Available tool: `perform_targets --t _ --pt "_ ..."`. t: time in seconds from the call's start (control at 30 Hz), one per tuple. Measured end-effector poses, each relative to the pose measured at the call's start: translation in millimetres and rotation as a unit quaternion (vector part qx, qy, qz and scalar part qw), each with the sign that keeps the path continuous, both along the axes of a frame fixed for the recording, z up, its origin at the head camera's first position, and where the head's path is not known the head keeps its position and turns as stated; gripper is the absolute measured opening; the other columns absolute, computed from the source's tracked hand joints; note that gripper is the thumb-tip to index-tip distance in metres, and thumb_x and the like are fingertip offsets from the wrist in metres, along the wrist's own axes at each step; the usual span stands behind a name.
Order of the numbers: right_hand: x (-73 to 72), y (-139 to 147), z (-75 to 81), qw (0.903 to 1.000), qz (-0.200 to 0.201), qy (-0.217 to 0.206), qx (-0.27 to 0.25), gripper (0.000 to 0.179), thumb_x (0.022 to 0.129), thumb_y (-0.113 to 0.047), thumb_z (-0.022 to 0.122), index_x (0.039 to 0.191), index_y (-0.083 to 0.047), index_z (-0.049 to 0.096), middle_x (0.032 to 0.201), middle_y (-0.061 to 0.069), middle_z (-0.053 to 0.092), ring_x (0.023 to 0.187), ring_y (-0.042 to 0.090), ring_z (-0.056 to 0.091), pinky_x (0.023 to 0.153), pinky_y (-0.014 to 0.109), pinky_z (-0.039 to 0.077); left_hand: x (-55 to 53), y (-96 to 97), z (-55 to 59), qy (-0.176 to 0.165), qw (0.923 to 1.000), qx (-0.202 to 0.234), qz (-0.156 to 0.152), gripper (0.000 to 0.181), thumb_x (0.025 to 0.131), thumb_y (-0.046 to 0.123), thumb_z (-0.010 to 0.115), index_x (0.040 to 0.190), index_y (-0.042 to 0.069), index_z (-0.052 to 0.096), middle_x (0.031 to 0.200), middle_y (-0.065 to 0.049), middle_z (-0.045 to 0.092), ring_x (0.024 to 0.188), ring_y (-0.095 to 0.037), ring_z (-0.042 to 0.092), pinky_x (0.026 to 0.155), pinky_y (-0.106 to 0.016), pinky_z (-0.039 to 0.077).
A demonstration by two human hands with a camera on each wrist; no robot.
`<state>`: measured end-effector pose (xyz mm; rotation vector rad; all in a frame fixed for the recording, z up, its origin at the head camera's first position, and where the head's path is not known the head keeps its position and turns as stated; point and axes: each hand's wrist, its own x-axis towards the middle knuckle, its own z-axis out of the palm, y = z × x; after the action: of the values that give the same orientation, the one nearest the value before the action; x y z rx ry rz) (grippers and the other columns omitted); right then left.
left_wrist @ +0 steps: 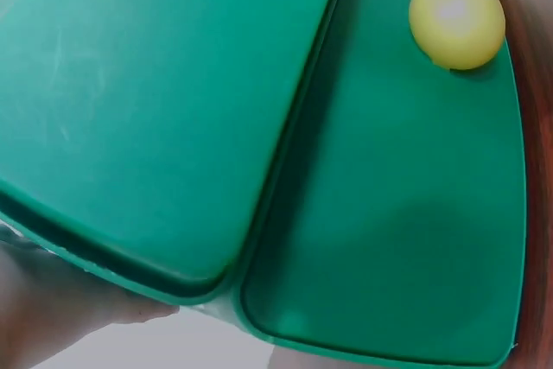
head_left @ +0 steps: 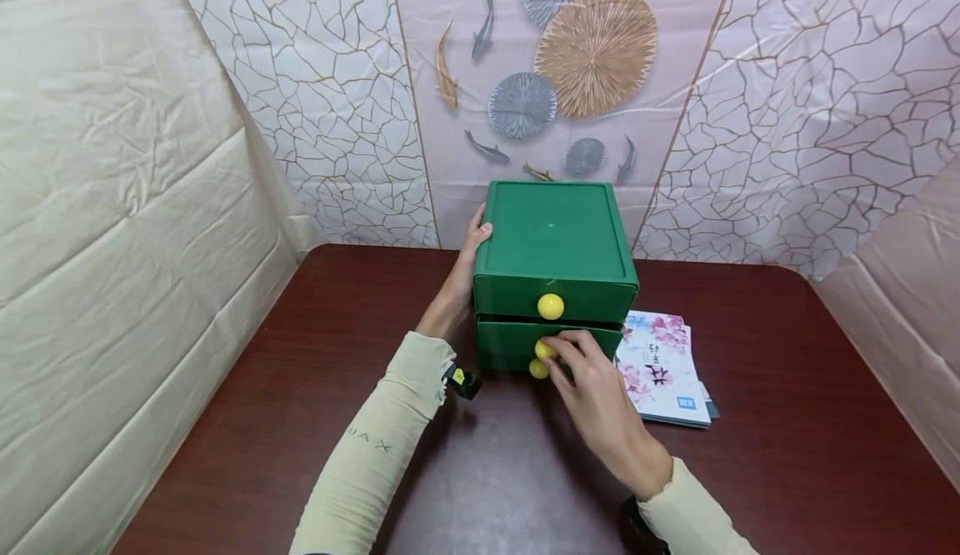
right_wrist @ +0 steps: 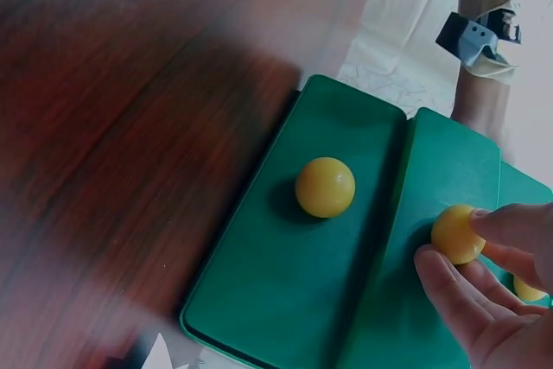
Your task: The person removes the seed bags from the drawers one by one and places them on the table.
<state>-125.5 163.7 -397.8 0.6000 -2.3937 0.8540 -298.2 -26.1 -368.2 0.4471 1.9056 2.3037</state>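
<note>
Green cabinet (head_left: 553,230), three drawers, sits on the tabletop (head_left: 360,288) at 12 o'clock from the person, fronts facing 6.

Step in hand, my read: working the middle drawer (right_wrist: 449,162) by its knob. Right wrist view has that front looking slightly proud of the other two, so it's likely part-way out by a little. Can't tell whether it's opening or closing. Dark gap under the top drawer (head_left: 510,295) in head view.

Hands:
- Right hand (head_left: 600,397): narrow, thumb and fingers pinching the middle knob (right_wrist: 458,233). Top knob (head_left: 551,306) and bottom knob (right_wrist: 325,187) are untouched, at 12 and roughly 7 of it in head view.
- Left hand (head_left: 457,276): against the cabinet's 9 o'clock side, thumb at the top edge. Most fingers hidden; can't tell how far they curl. Reads as bracing.

Next move calls for straight travel along the 12–6 line, knob pinch firm, left side countering so the cabinet doesn't skid or twist.

Pose: right arm enters from 5 o'clock, hand aimed at 11. Left forearm runs from 7 toward 1; its wrist camera (head_left: 462,382) appears near the cabinet's 7 o'clock corner, worth watching. Booklets (head_left: 663,347) at 4.
</note>
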Motion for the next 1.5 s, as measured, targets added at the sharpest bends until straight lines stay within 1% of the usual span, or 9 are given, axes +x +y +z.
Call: perform_targets --t 0.17,0.4,0.67,0.87,1.0,1.1,1.27,1.33,1.5 --pt "-8.0 -0.6 -2.0 0.9999 -0.006 0.007 -0.010 0.027 0.091 0.000 0.080 0.118 -0.001 0.076 0.116 0.011 0.064 0.105 0.022 0.068 0.084 0.039 0.061 2.3 0.7 -2.1 0.004 0.9999 0.011 -0.005 0.086 0.099 0.059 0.040 0.172 0.030 0.004 0.176 0.000 0.008 0.159 -0.026 0.016 0.123 -0.058 0.020" --pt "-17.0 -0.8 -6.7 0.9994 -0.010 0.025 -0.023 0.027 0.087 0.003 0.082 0.113 -0.001 0.077 0.112 0.011 0.064 0.098 0.021 0.070 0.081 0.038 0.061 3.5 2.9 -3.4 -0.004 0.9999 0.014 0.001 0.086 0.099 0.061 0.042 0.172 0.031 0.007 0.177 0.005 0.010 0.160 -0.021 0.014 0.125 -0.056 0.018" --pt "-18.7 0.7 -6.6 0.9989 0.001 0.012 -0.046 0.029 0.085 0.007 0.083 0.112 0.001 0.076 0.110 0.011 0.063 0.098 0.022 0.070 0.082 0.036 0.061 1.8 5.4 -3.2 -0.010 0.9999 0.013 0.003 0.084 0.097 0.063 0.044 0.170 0.039 0.010 0.176 0.005 0.010 0.160 -0.022 0.015 0.124 -0.056 0.019" --pt "-20.2 1.2 -5.9 0.9979 0.008 0.001 -0.064 0.028 0.085 0.008 0.082 0.111 0.001 0.076 0.109 0.011 0.063 0.096 0.022 0.070 0.081 0.034 0.062 1.6 6.4 -3.9 -0.012 0.9998 0.016 0.008 0.086 0.095 0.063 0.044 0.170 0.039 0.012 0.176 0.006 0.011 0.159 -0.020 0.016 0.125 -0.055 0.019" --pt "-18.9 1.3 -5.3 0.9982 0.000 -0.010 -0.060 0.027 0.087 0.006 0.082 0.112 0.001 0.076 0.110 0.011 0.063 0.094 0.022 0.071 0.080 0.035 0.062 1.3 6.7 -5.1 -0.015 0.9997 0.017 0.010 0.087 0.094 0.064 0.045 0.170 0.038 0.012 0.176 0.006 0.012 0.159 -0.021 0.017 0.124 -0.054 0.019" --pt "-15.6 2.1 -4.3 0.9981 -0.017 -0.022 -0.055 0.027 0.088 0.003 0.081 0.114 0.000 0.076 0.110 0.011 0.063 0.092 0.022 0.071 0.078 0.036 0.062 1.1 6.5 -6.2 -0.015 0.9997 0.017 0.006 0.088 0.094 0.063 0.044 0.171 0.036 0.011 0.176 0.005 0.012 0.158 -0.021 0.018 0.124 -0.054 0.020" --pt "-6.9 4.4 -1.2 0.9975 -0.042 -0.032 -0.048 0.027 0.090 0.000 0.081 0.117 0.000 0.074 0.111 0.010 0.063 0.090 0.023 0.070 0.075 0.039 0.062 1.1 4.1 -6.8 -0.009 0.9998 0.018 0.003 0.086 0.096 0.062 0.043 0.171 0.037 0.011 0.176 0.005 0.013 0.157 -0.021 0.020 0.124 -0.054 0.021" --pt "-3.4 4.7 0.0 0.9974 -0.045 -0.035 -0.044 0.027 0.091 -0.001 0.080 0.117 -0.001 0.074 0.112 0.010 0.063 0.090 0.023 0.070 0.074 0.039 0.061 1.3 2.9 -6.2 -0.007 0.9998 0.018 0.005 0.085 0.096 0.062 0.043 0.171 0.037 0.011 0.175 0.006 0.013 0.157 -0.021 0.020 0.123 -0.055 0.021" --pt "6.9 3.4 1.3 0.9977 -0.051 -0.035 -0.026 0.026 0.090 -0.004 0.082 0.115 -0.004 0.074 0.111 0.010 0.063 0.089 0.022 0.070 0.073 0.040 0.062 1.4 1.3 -5.2 -0.002 0.9999 0.013 0.005 0.087 0.096 0.062 0.043 0.171 0.034 0.009 0.176 0.004 0.012 0.157 -0.023 0.020 0.123 -0.056 0.021"
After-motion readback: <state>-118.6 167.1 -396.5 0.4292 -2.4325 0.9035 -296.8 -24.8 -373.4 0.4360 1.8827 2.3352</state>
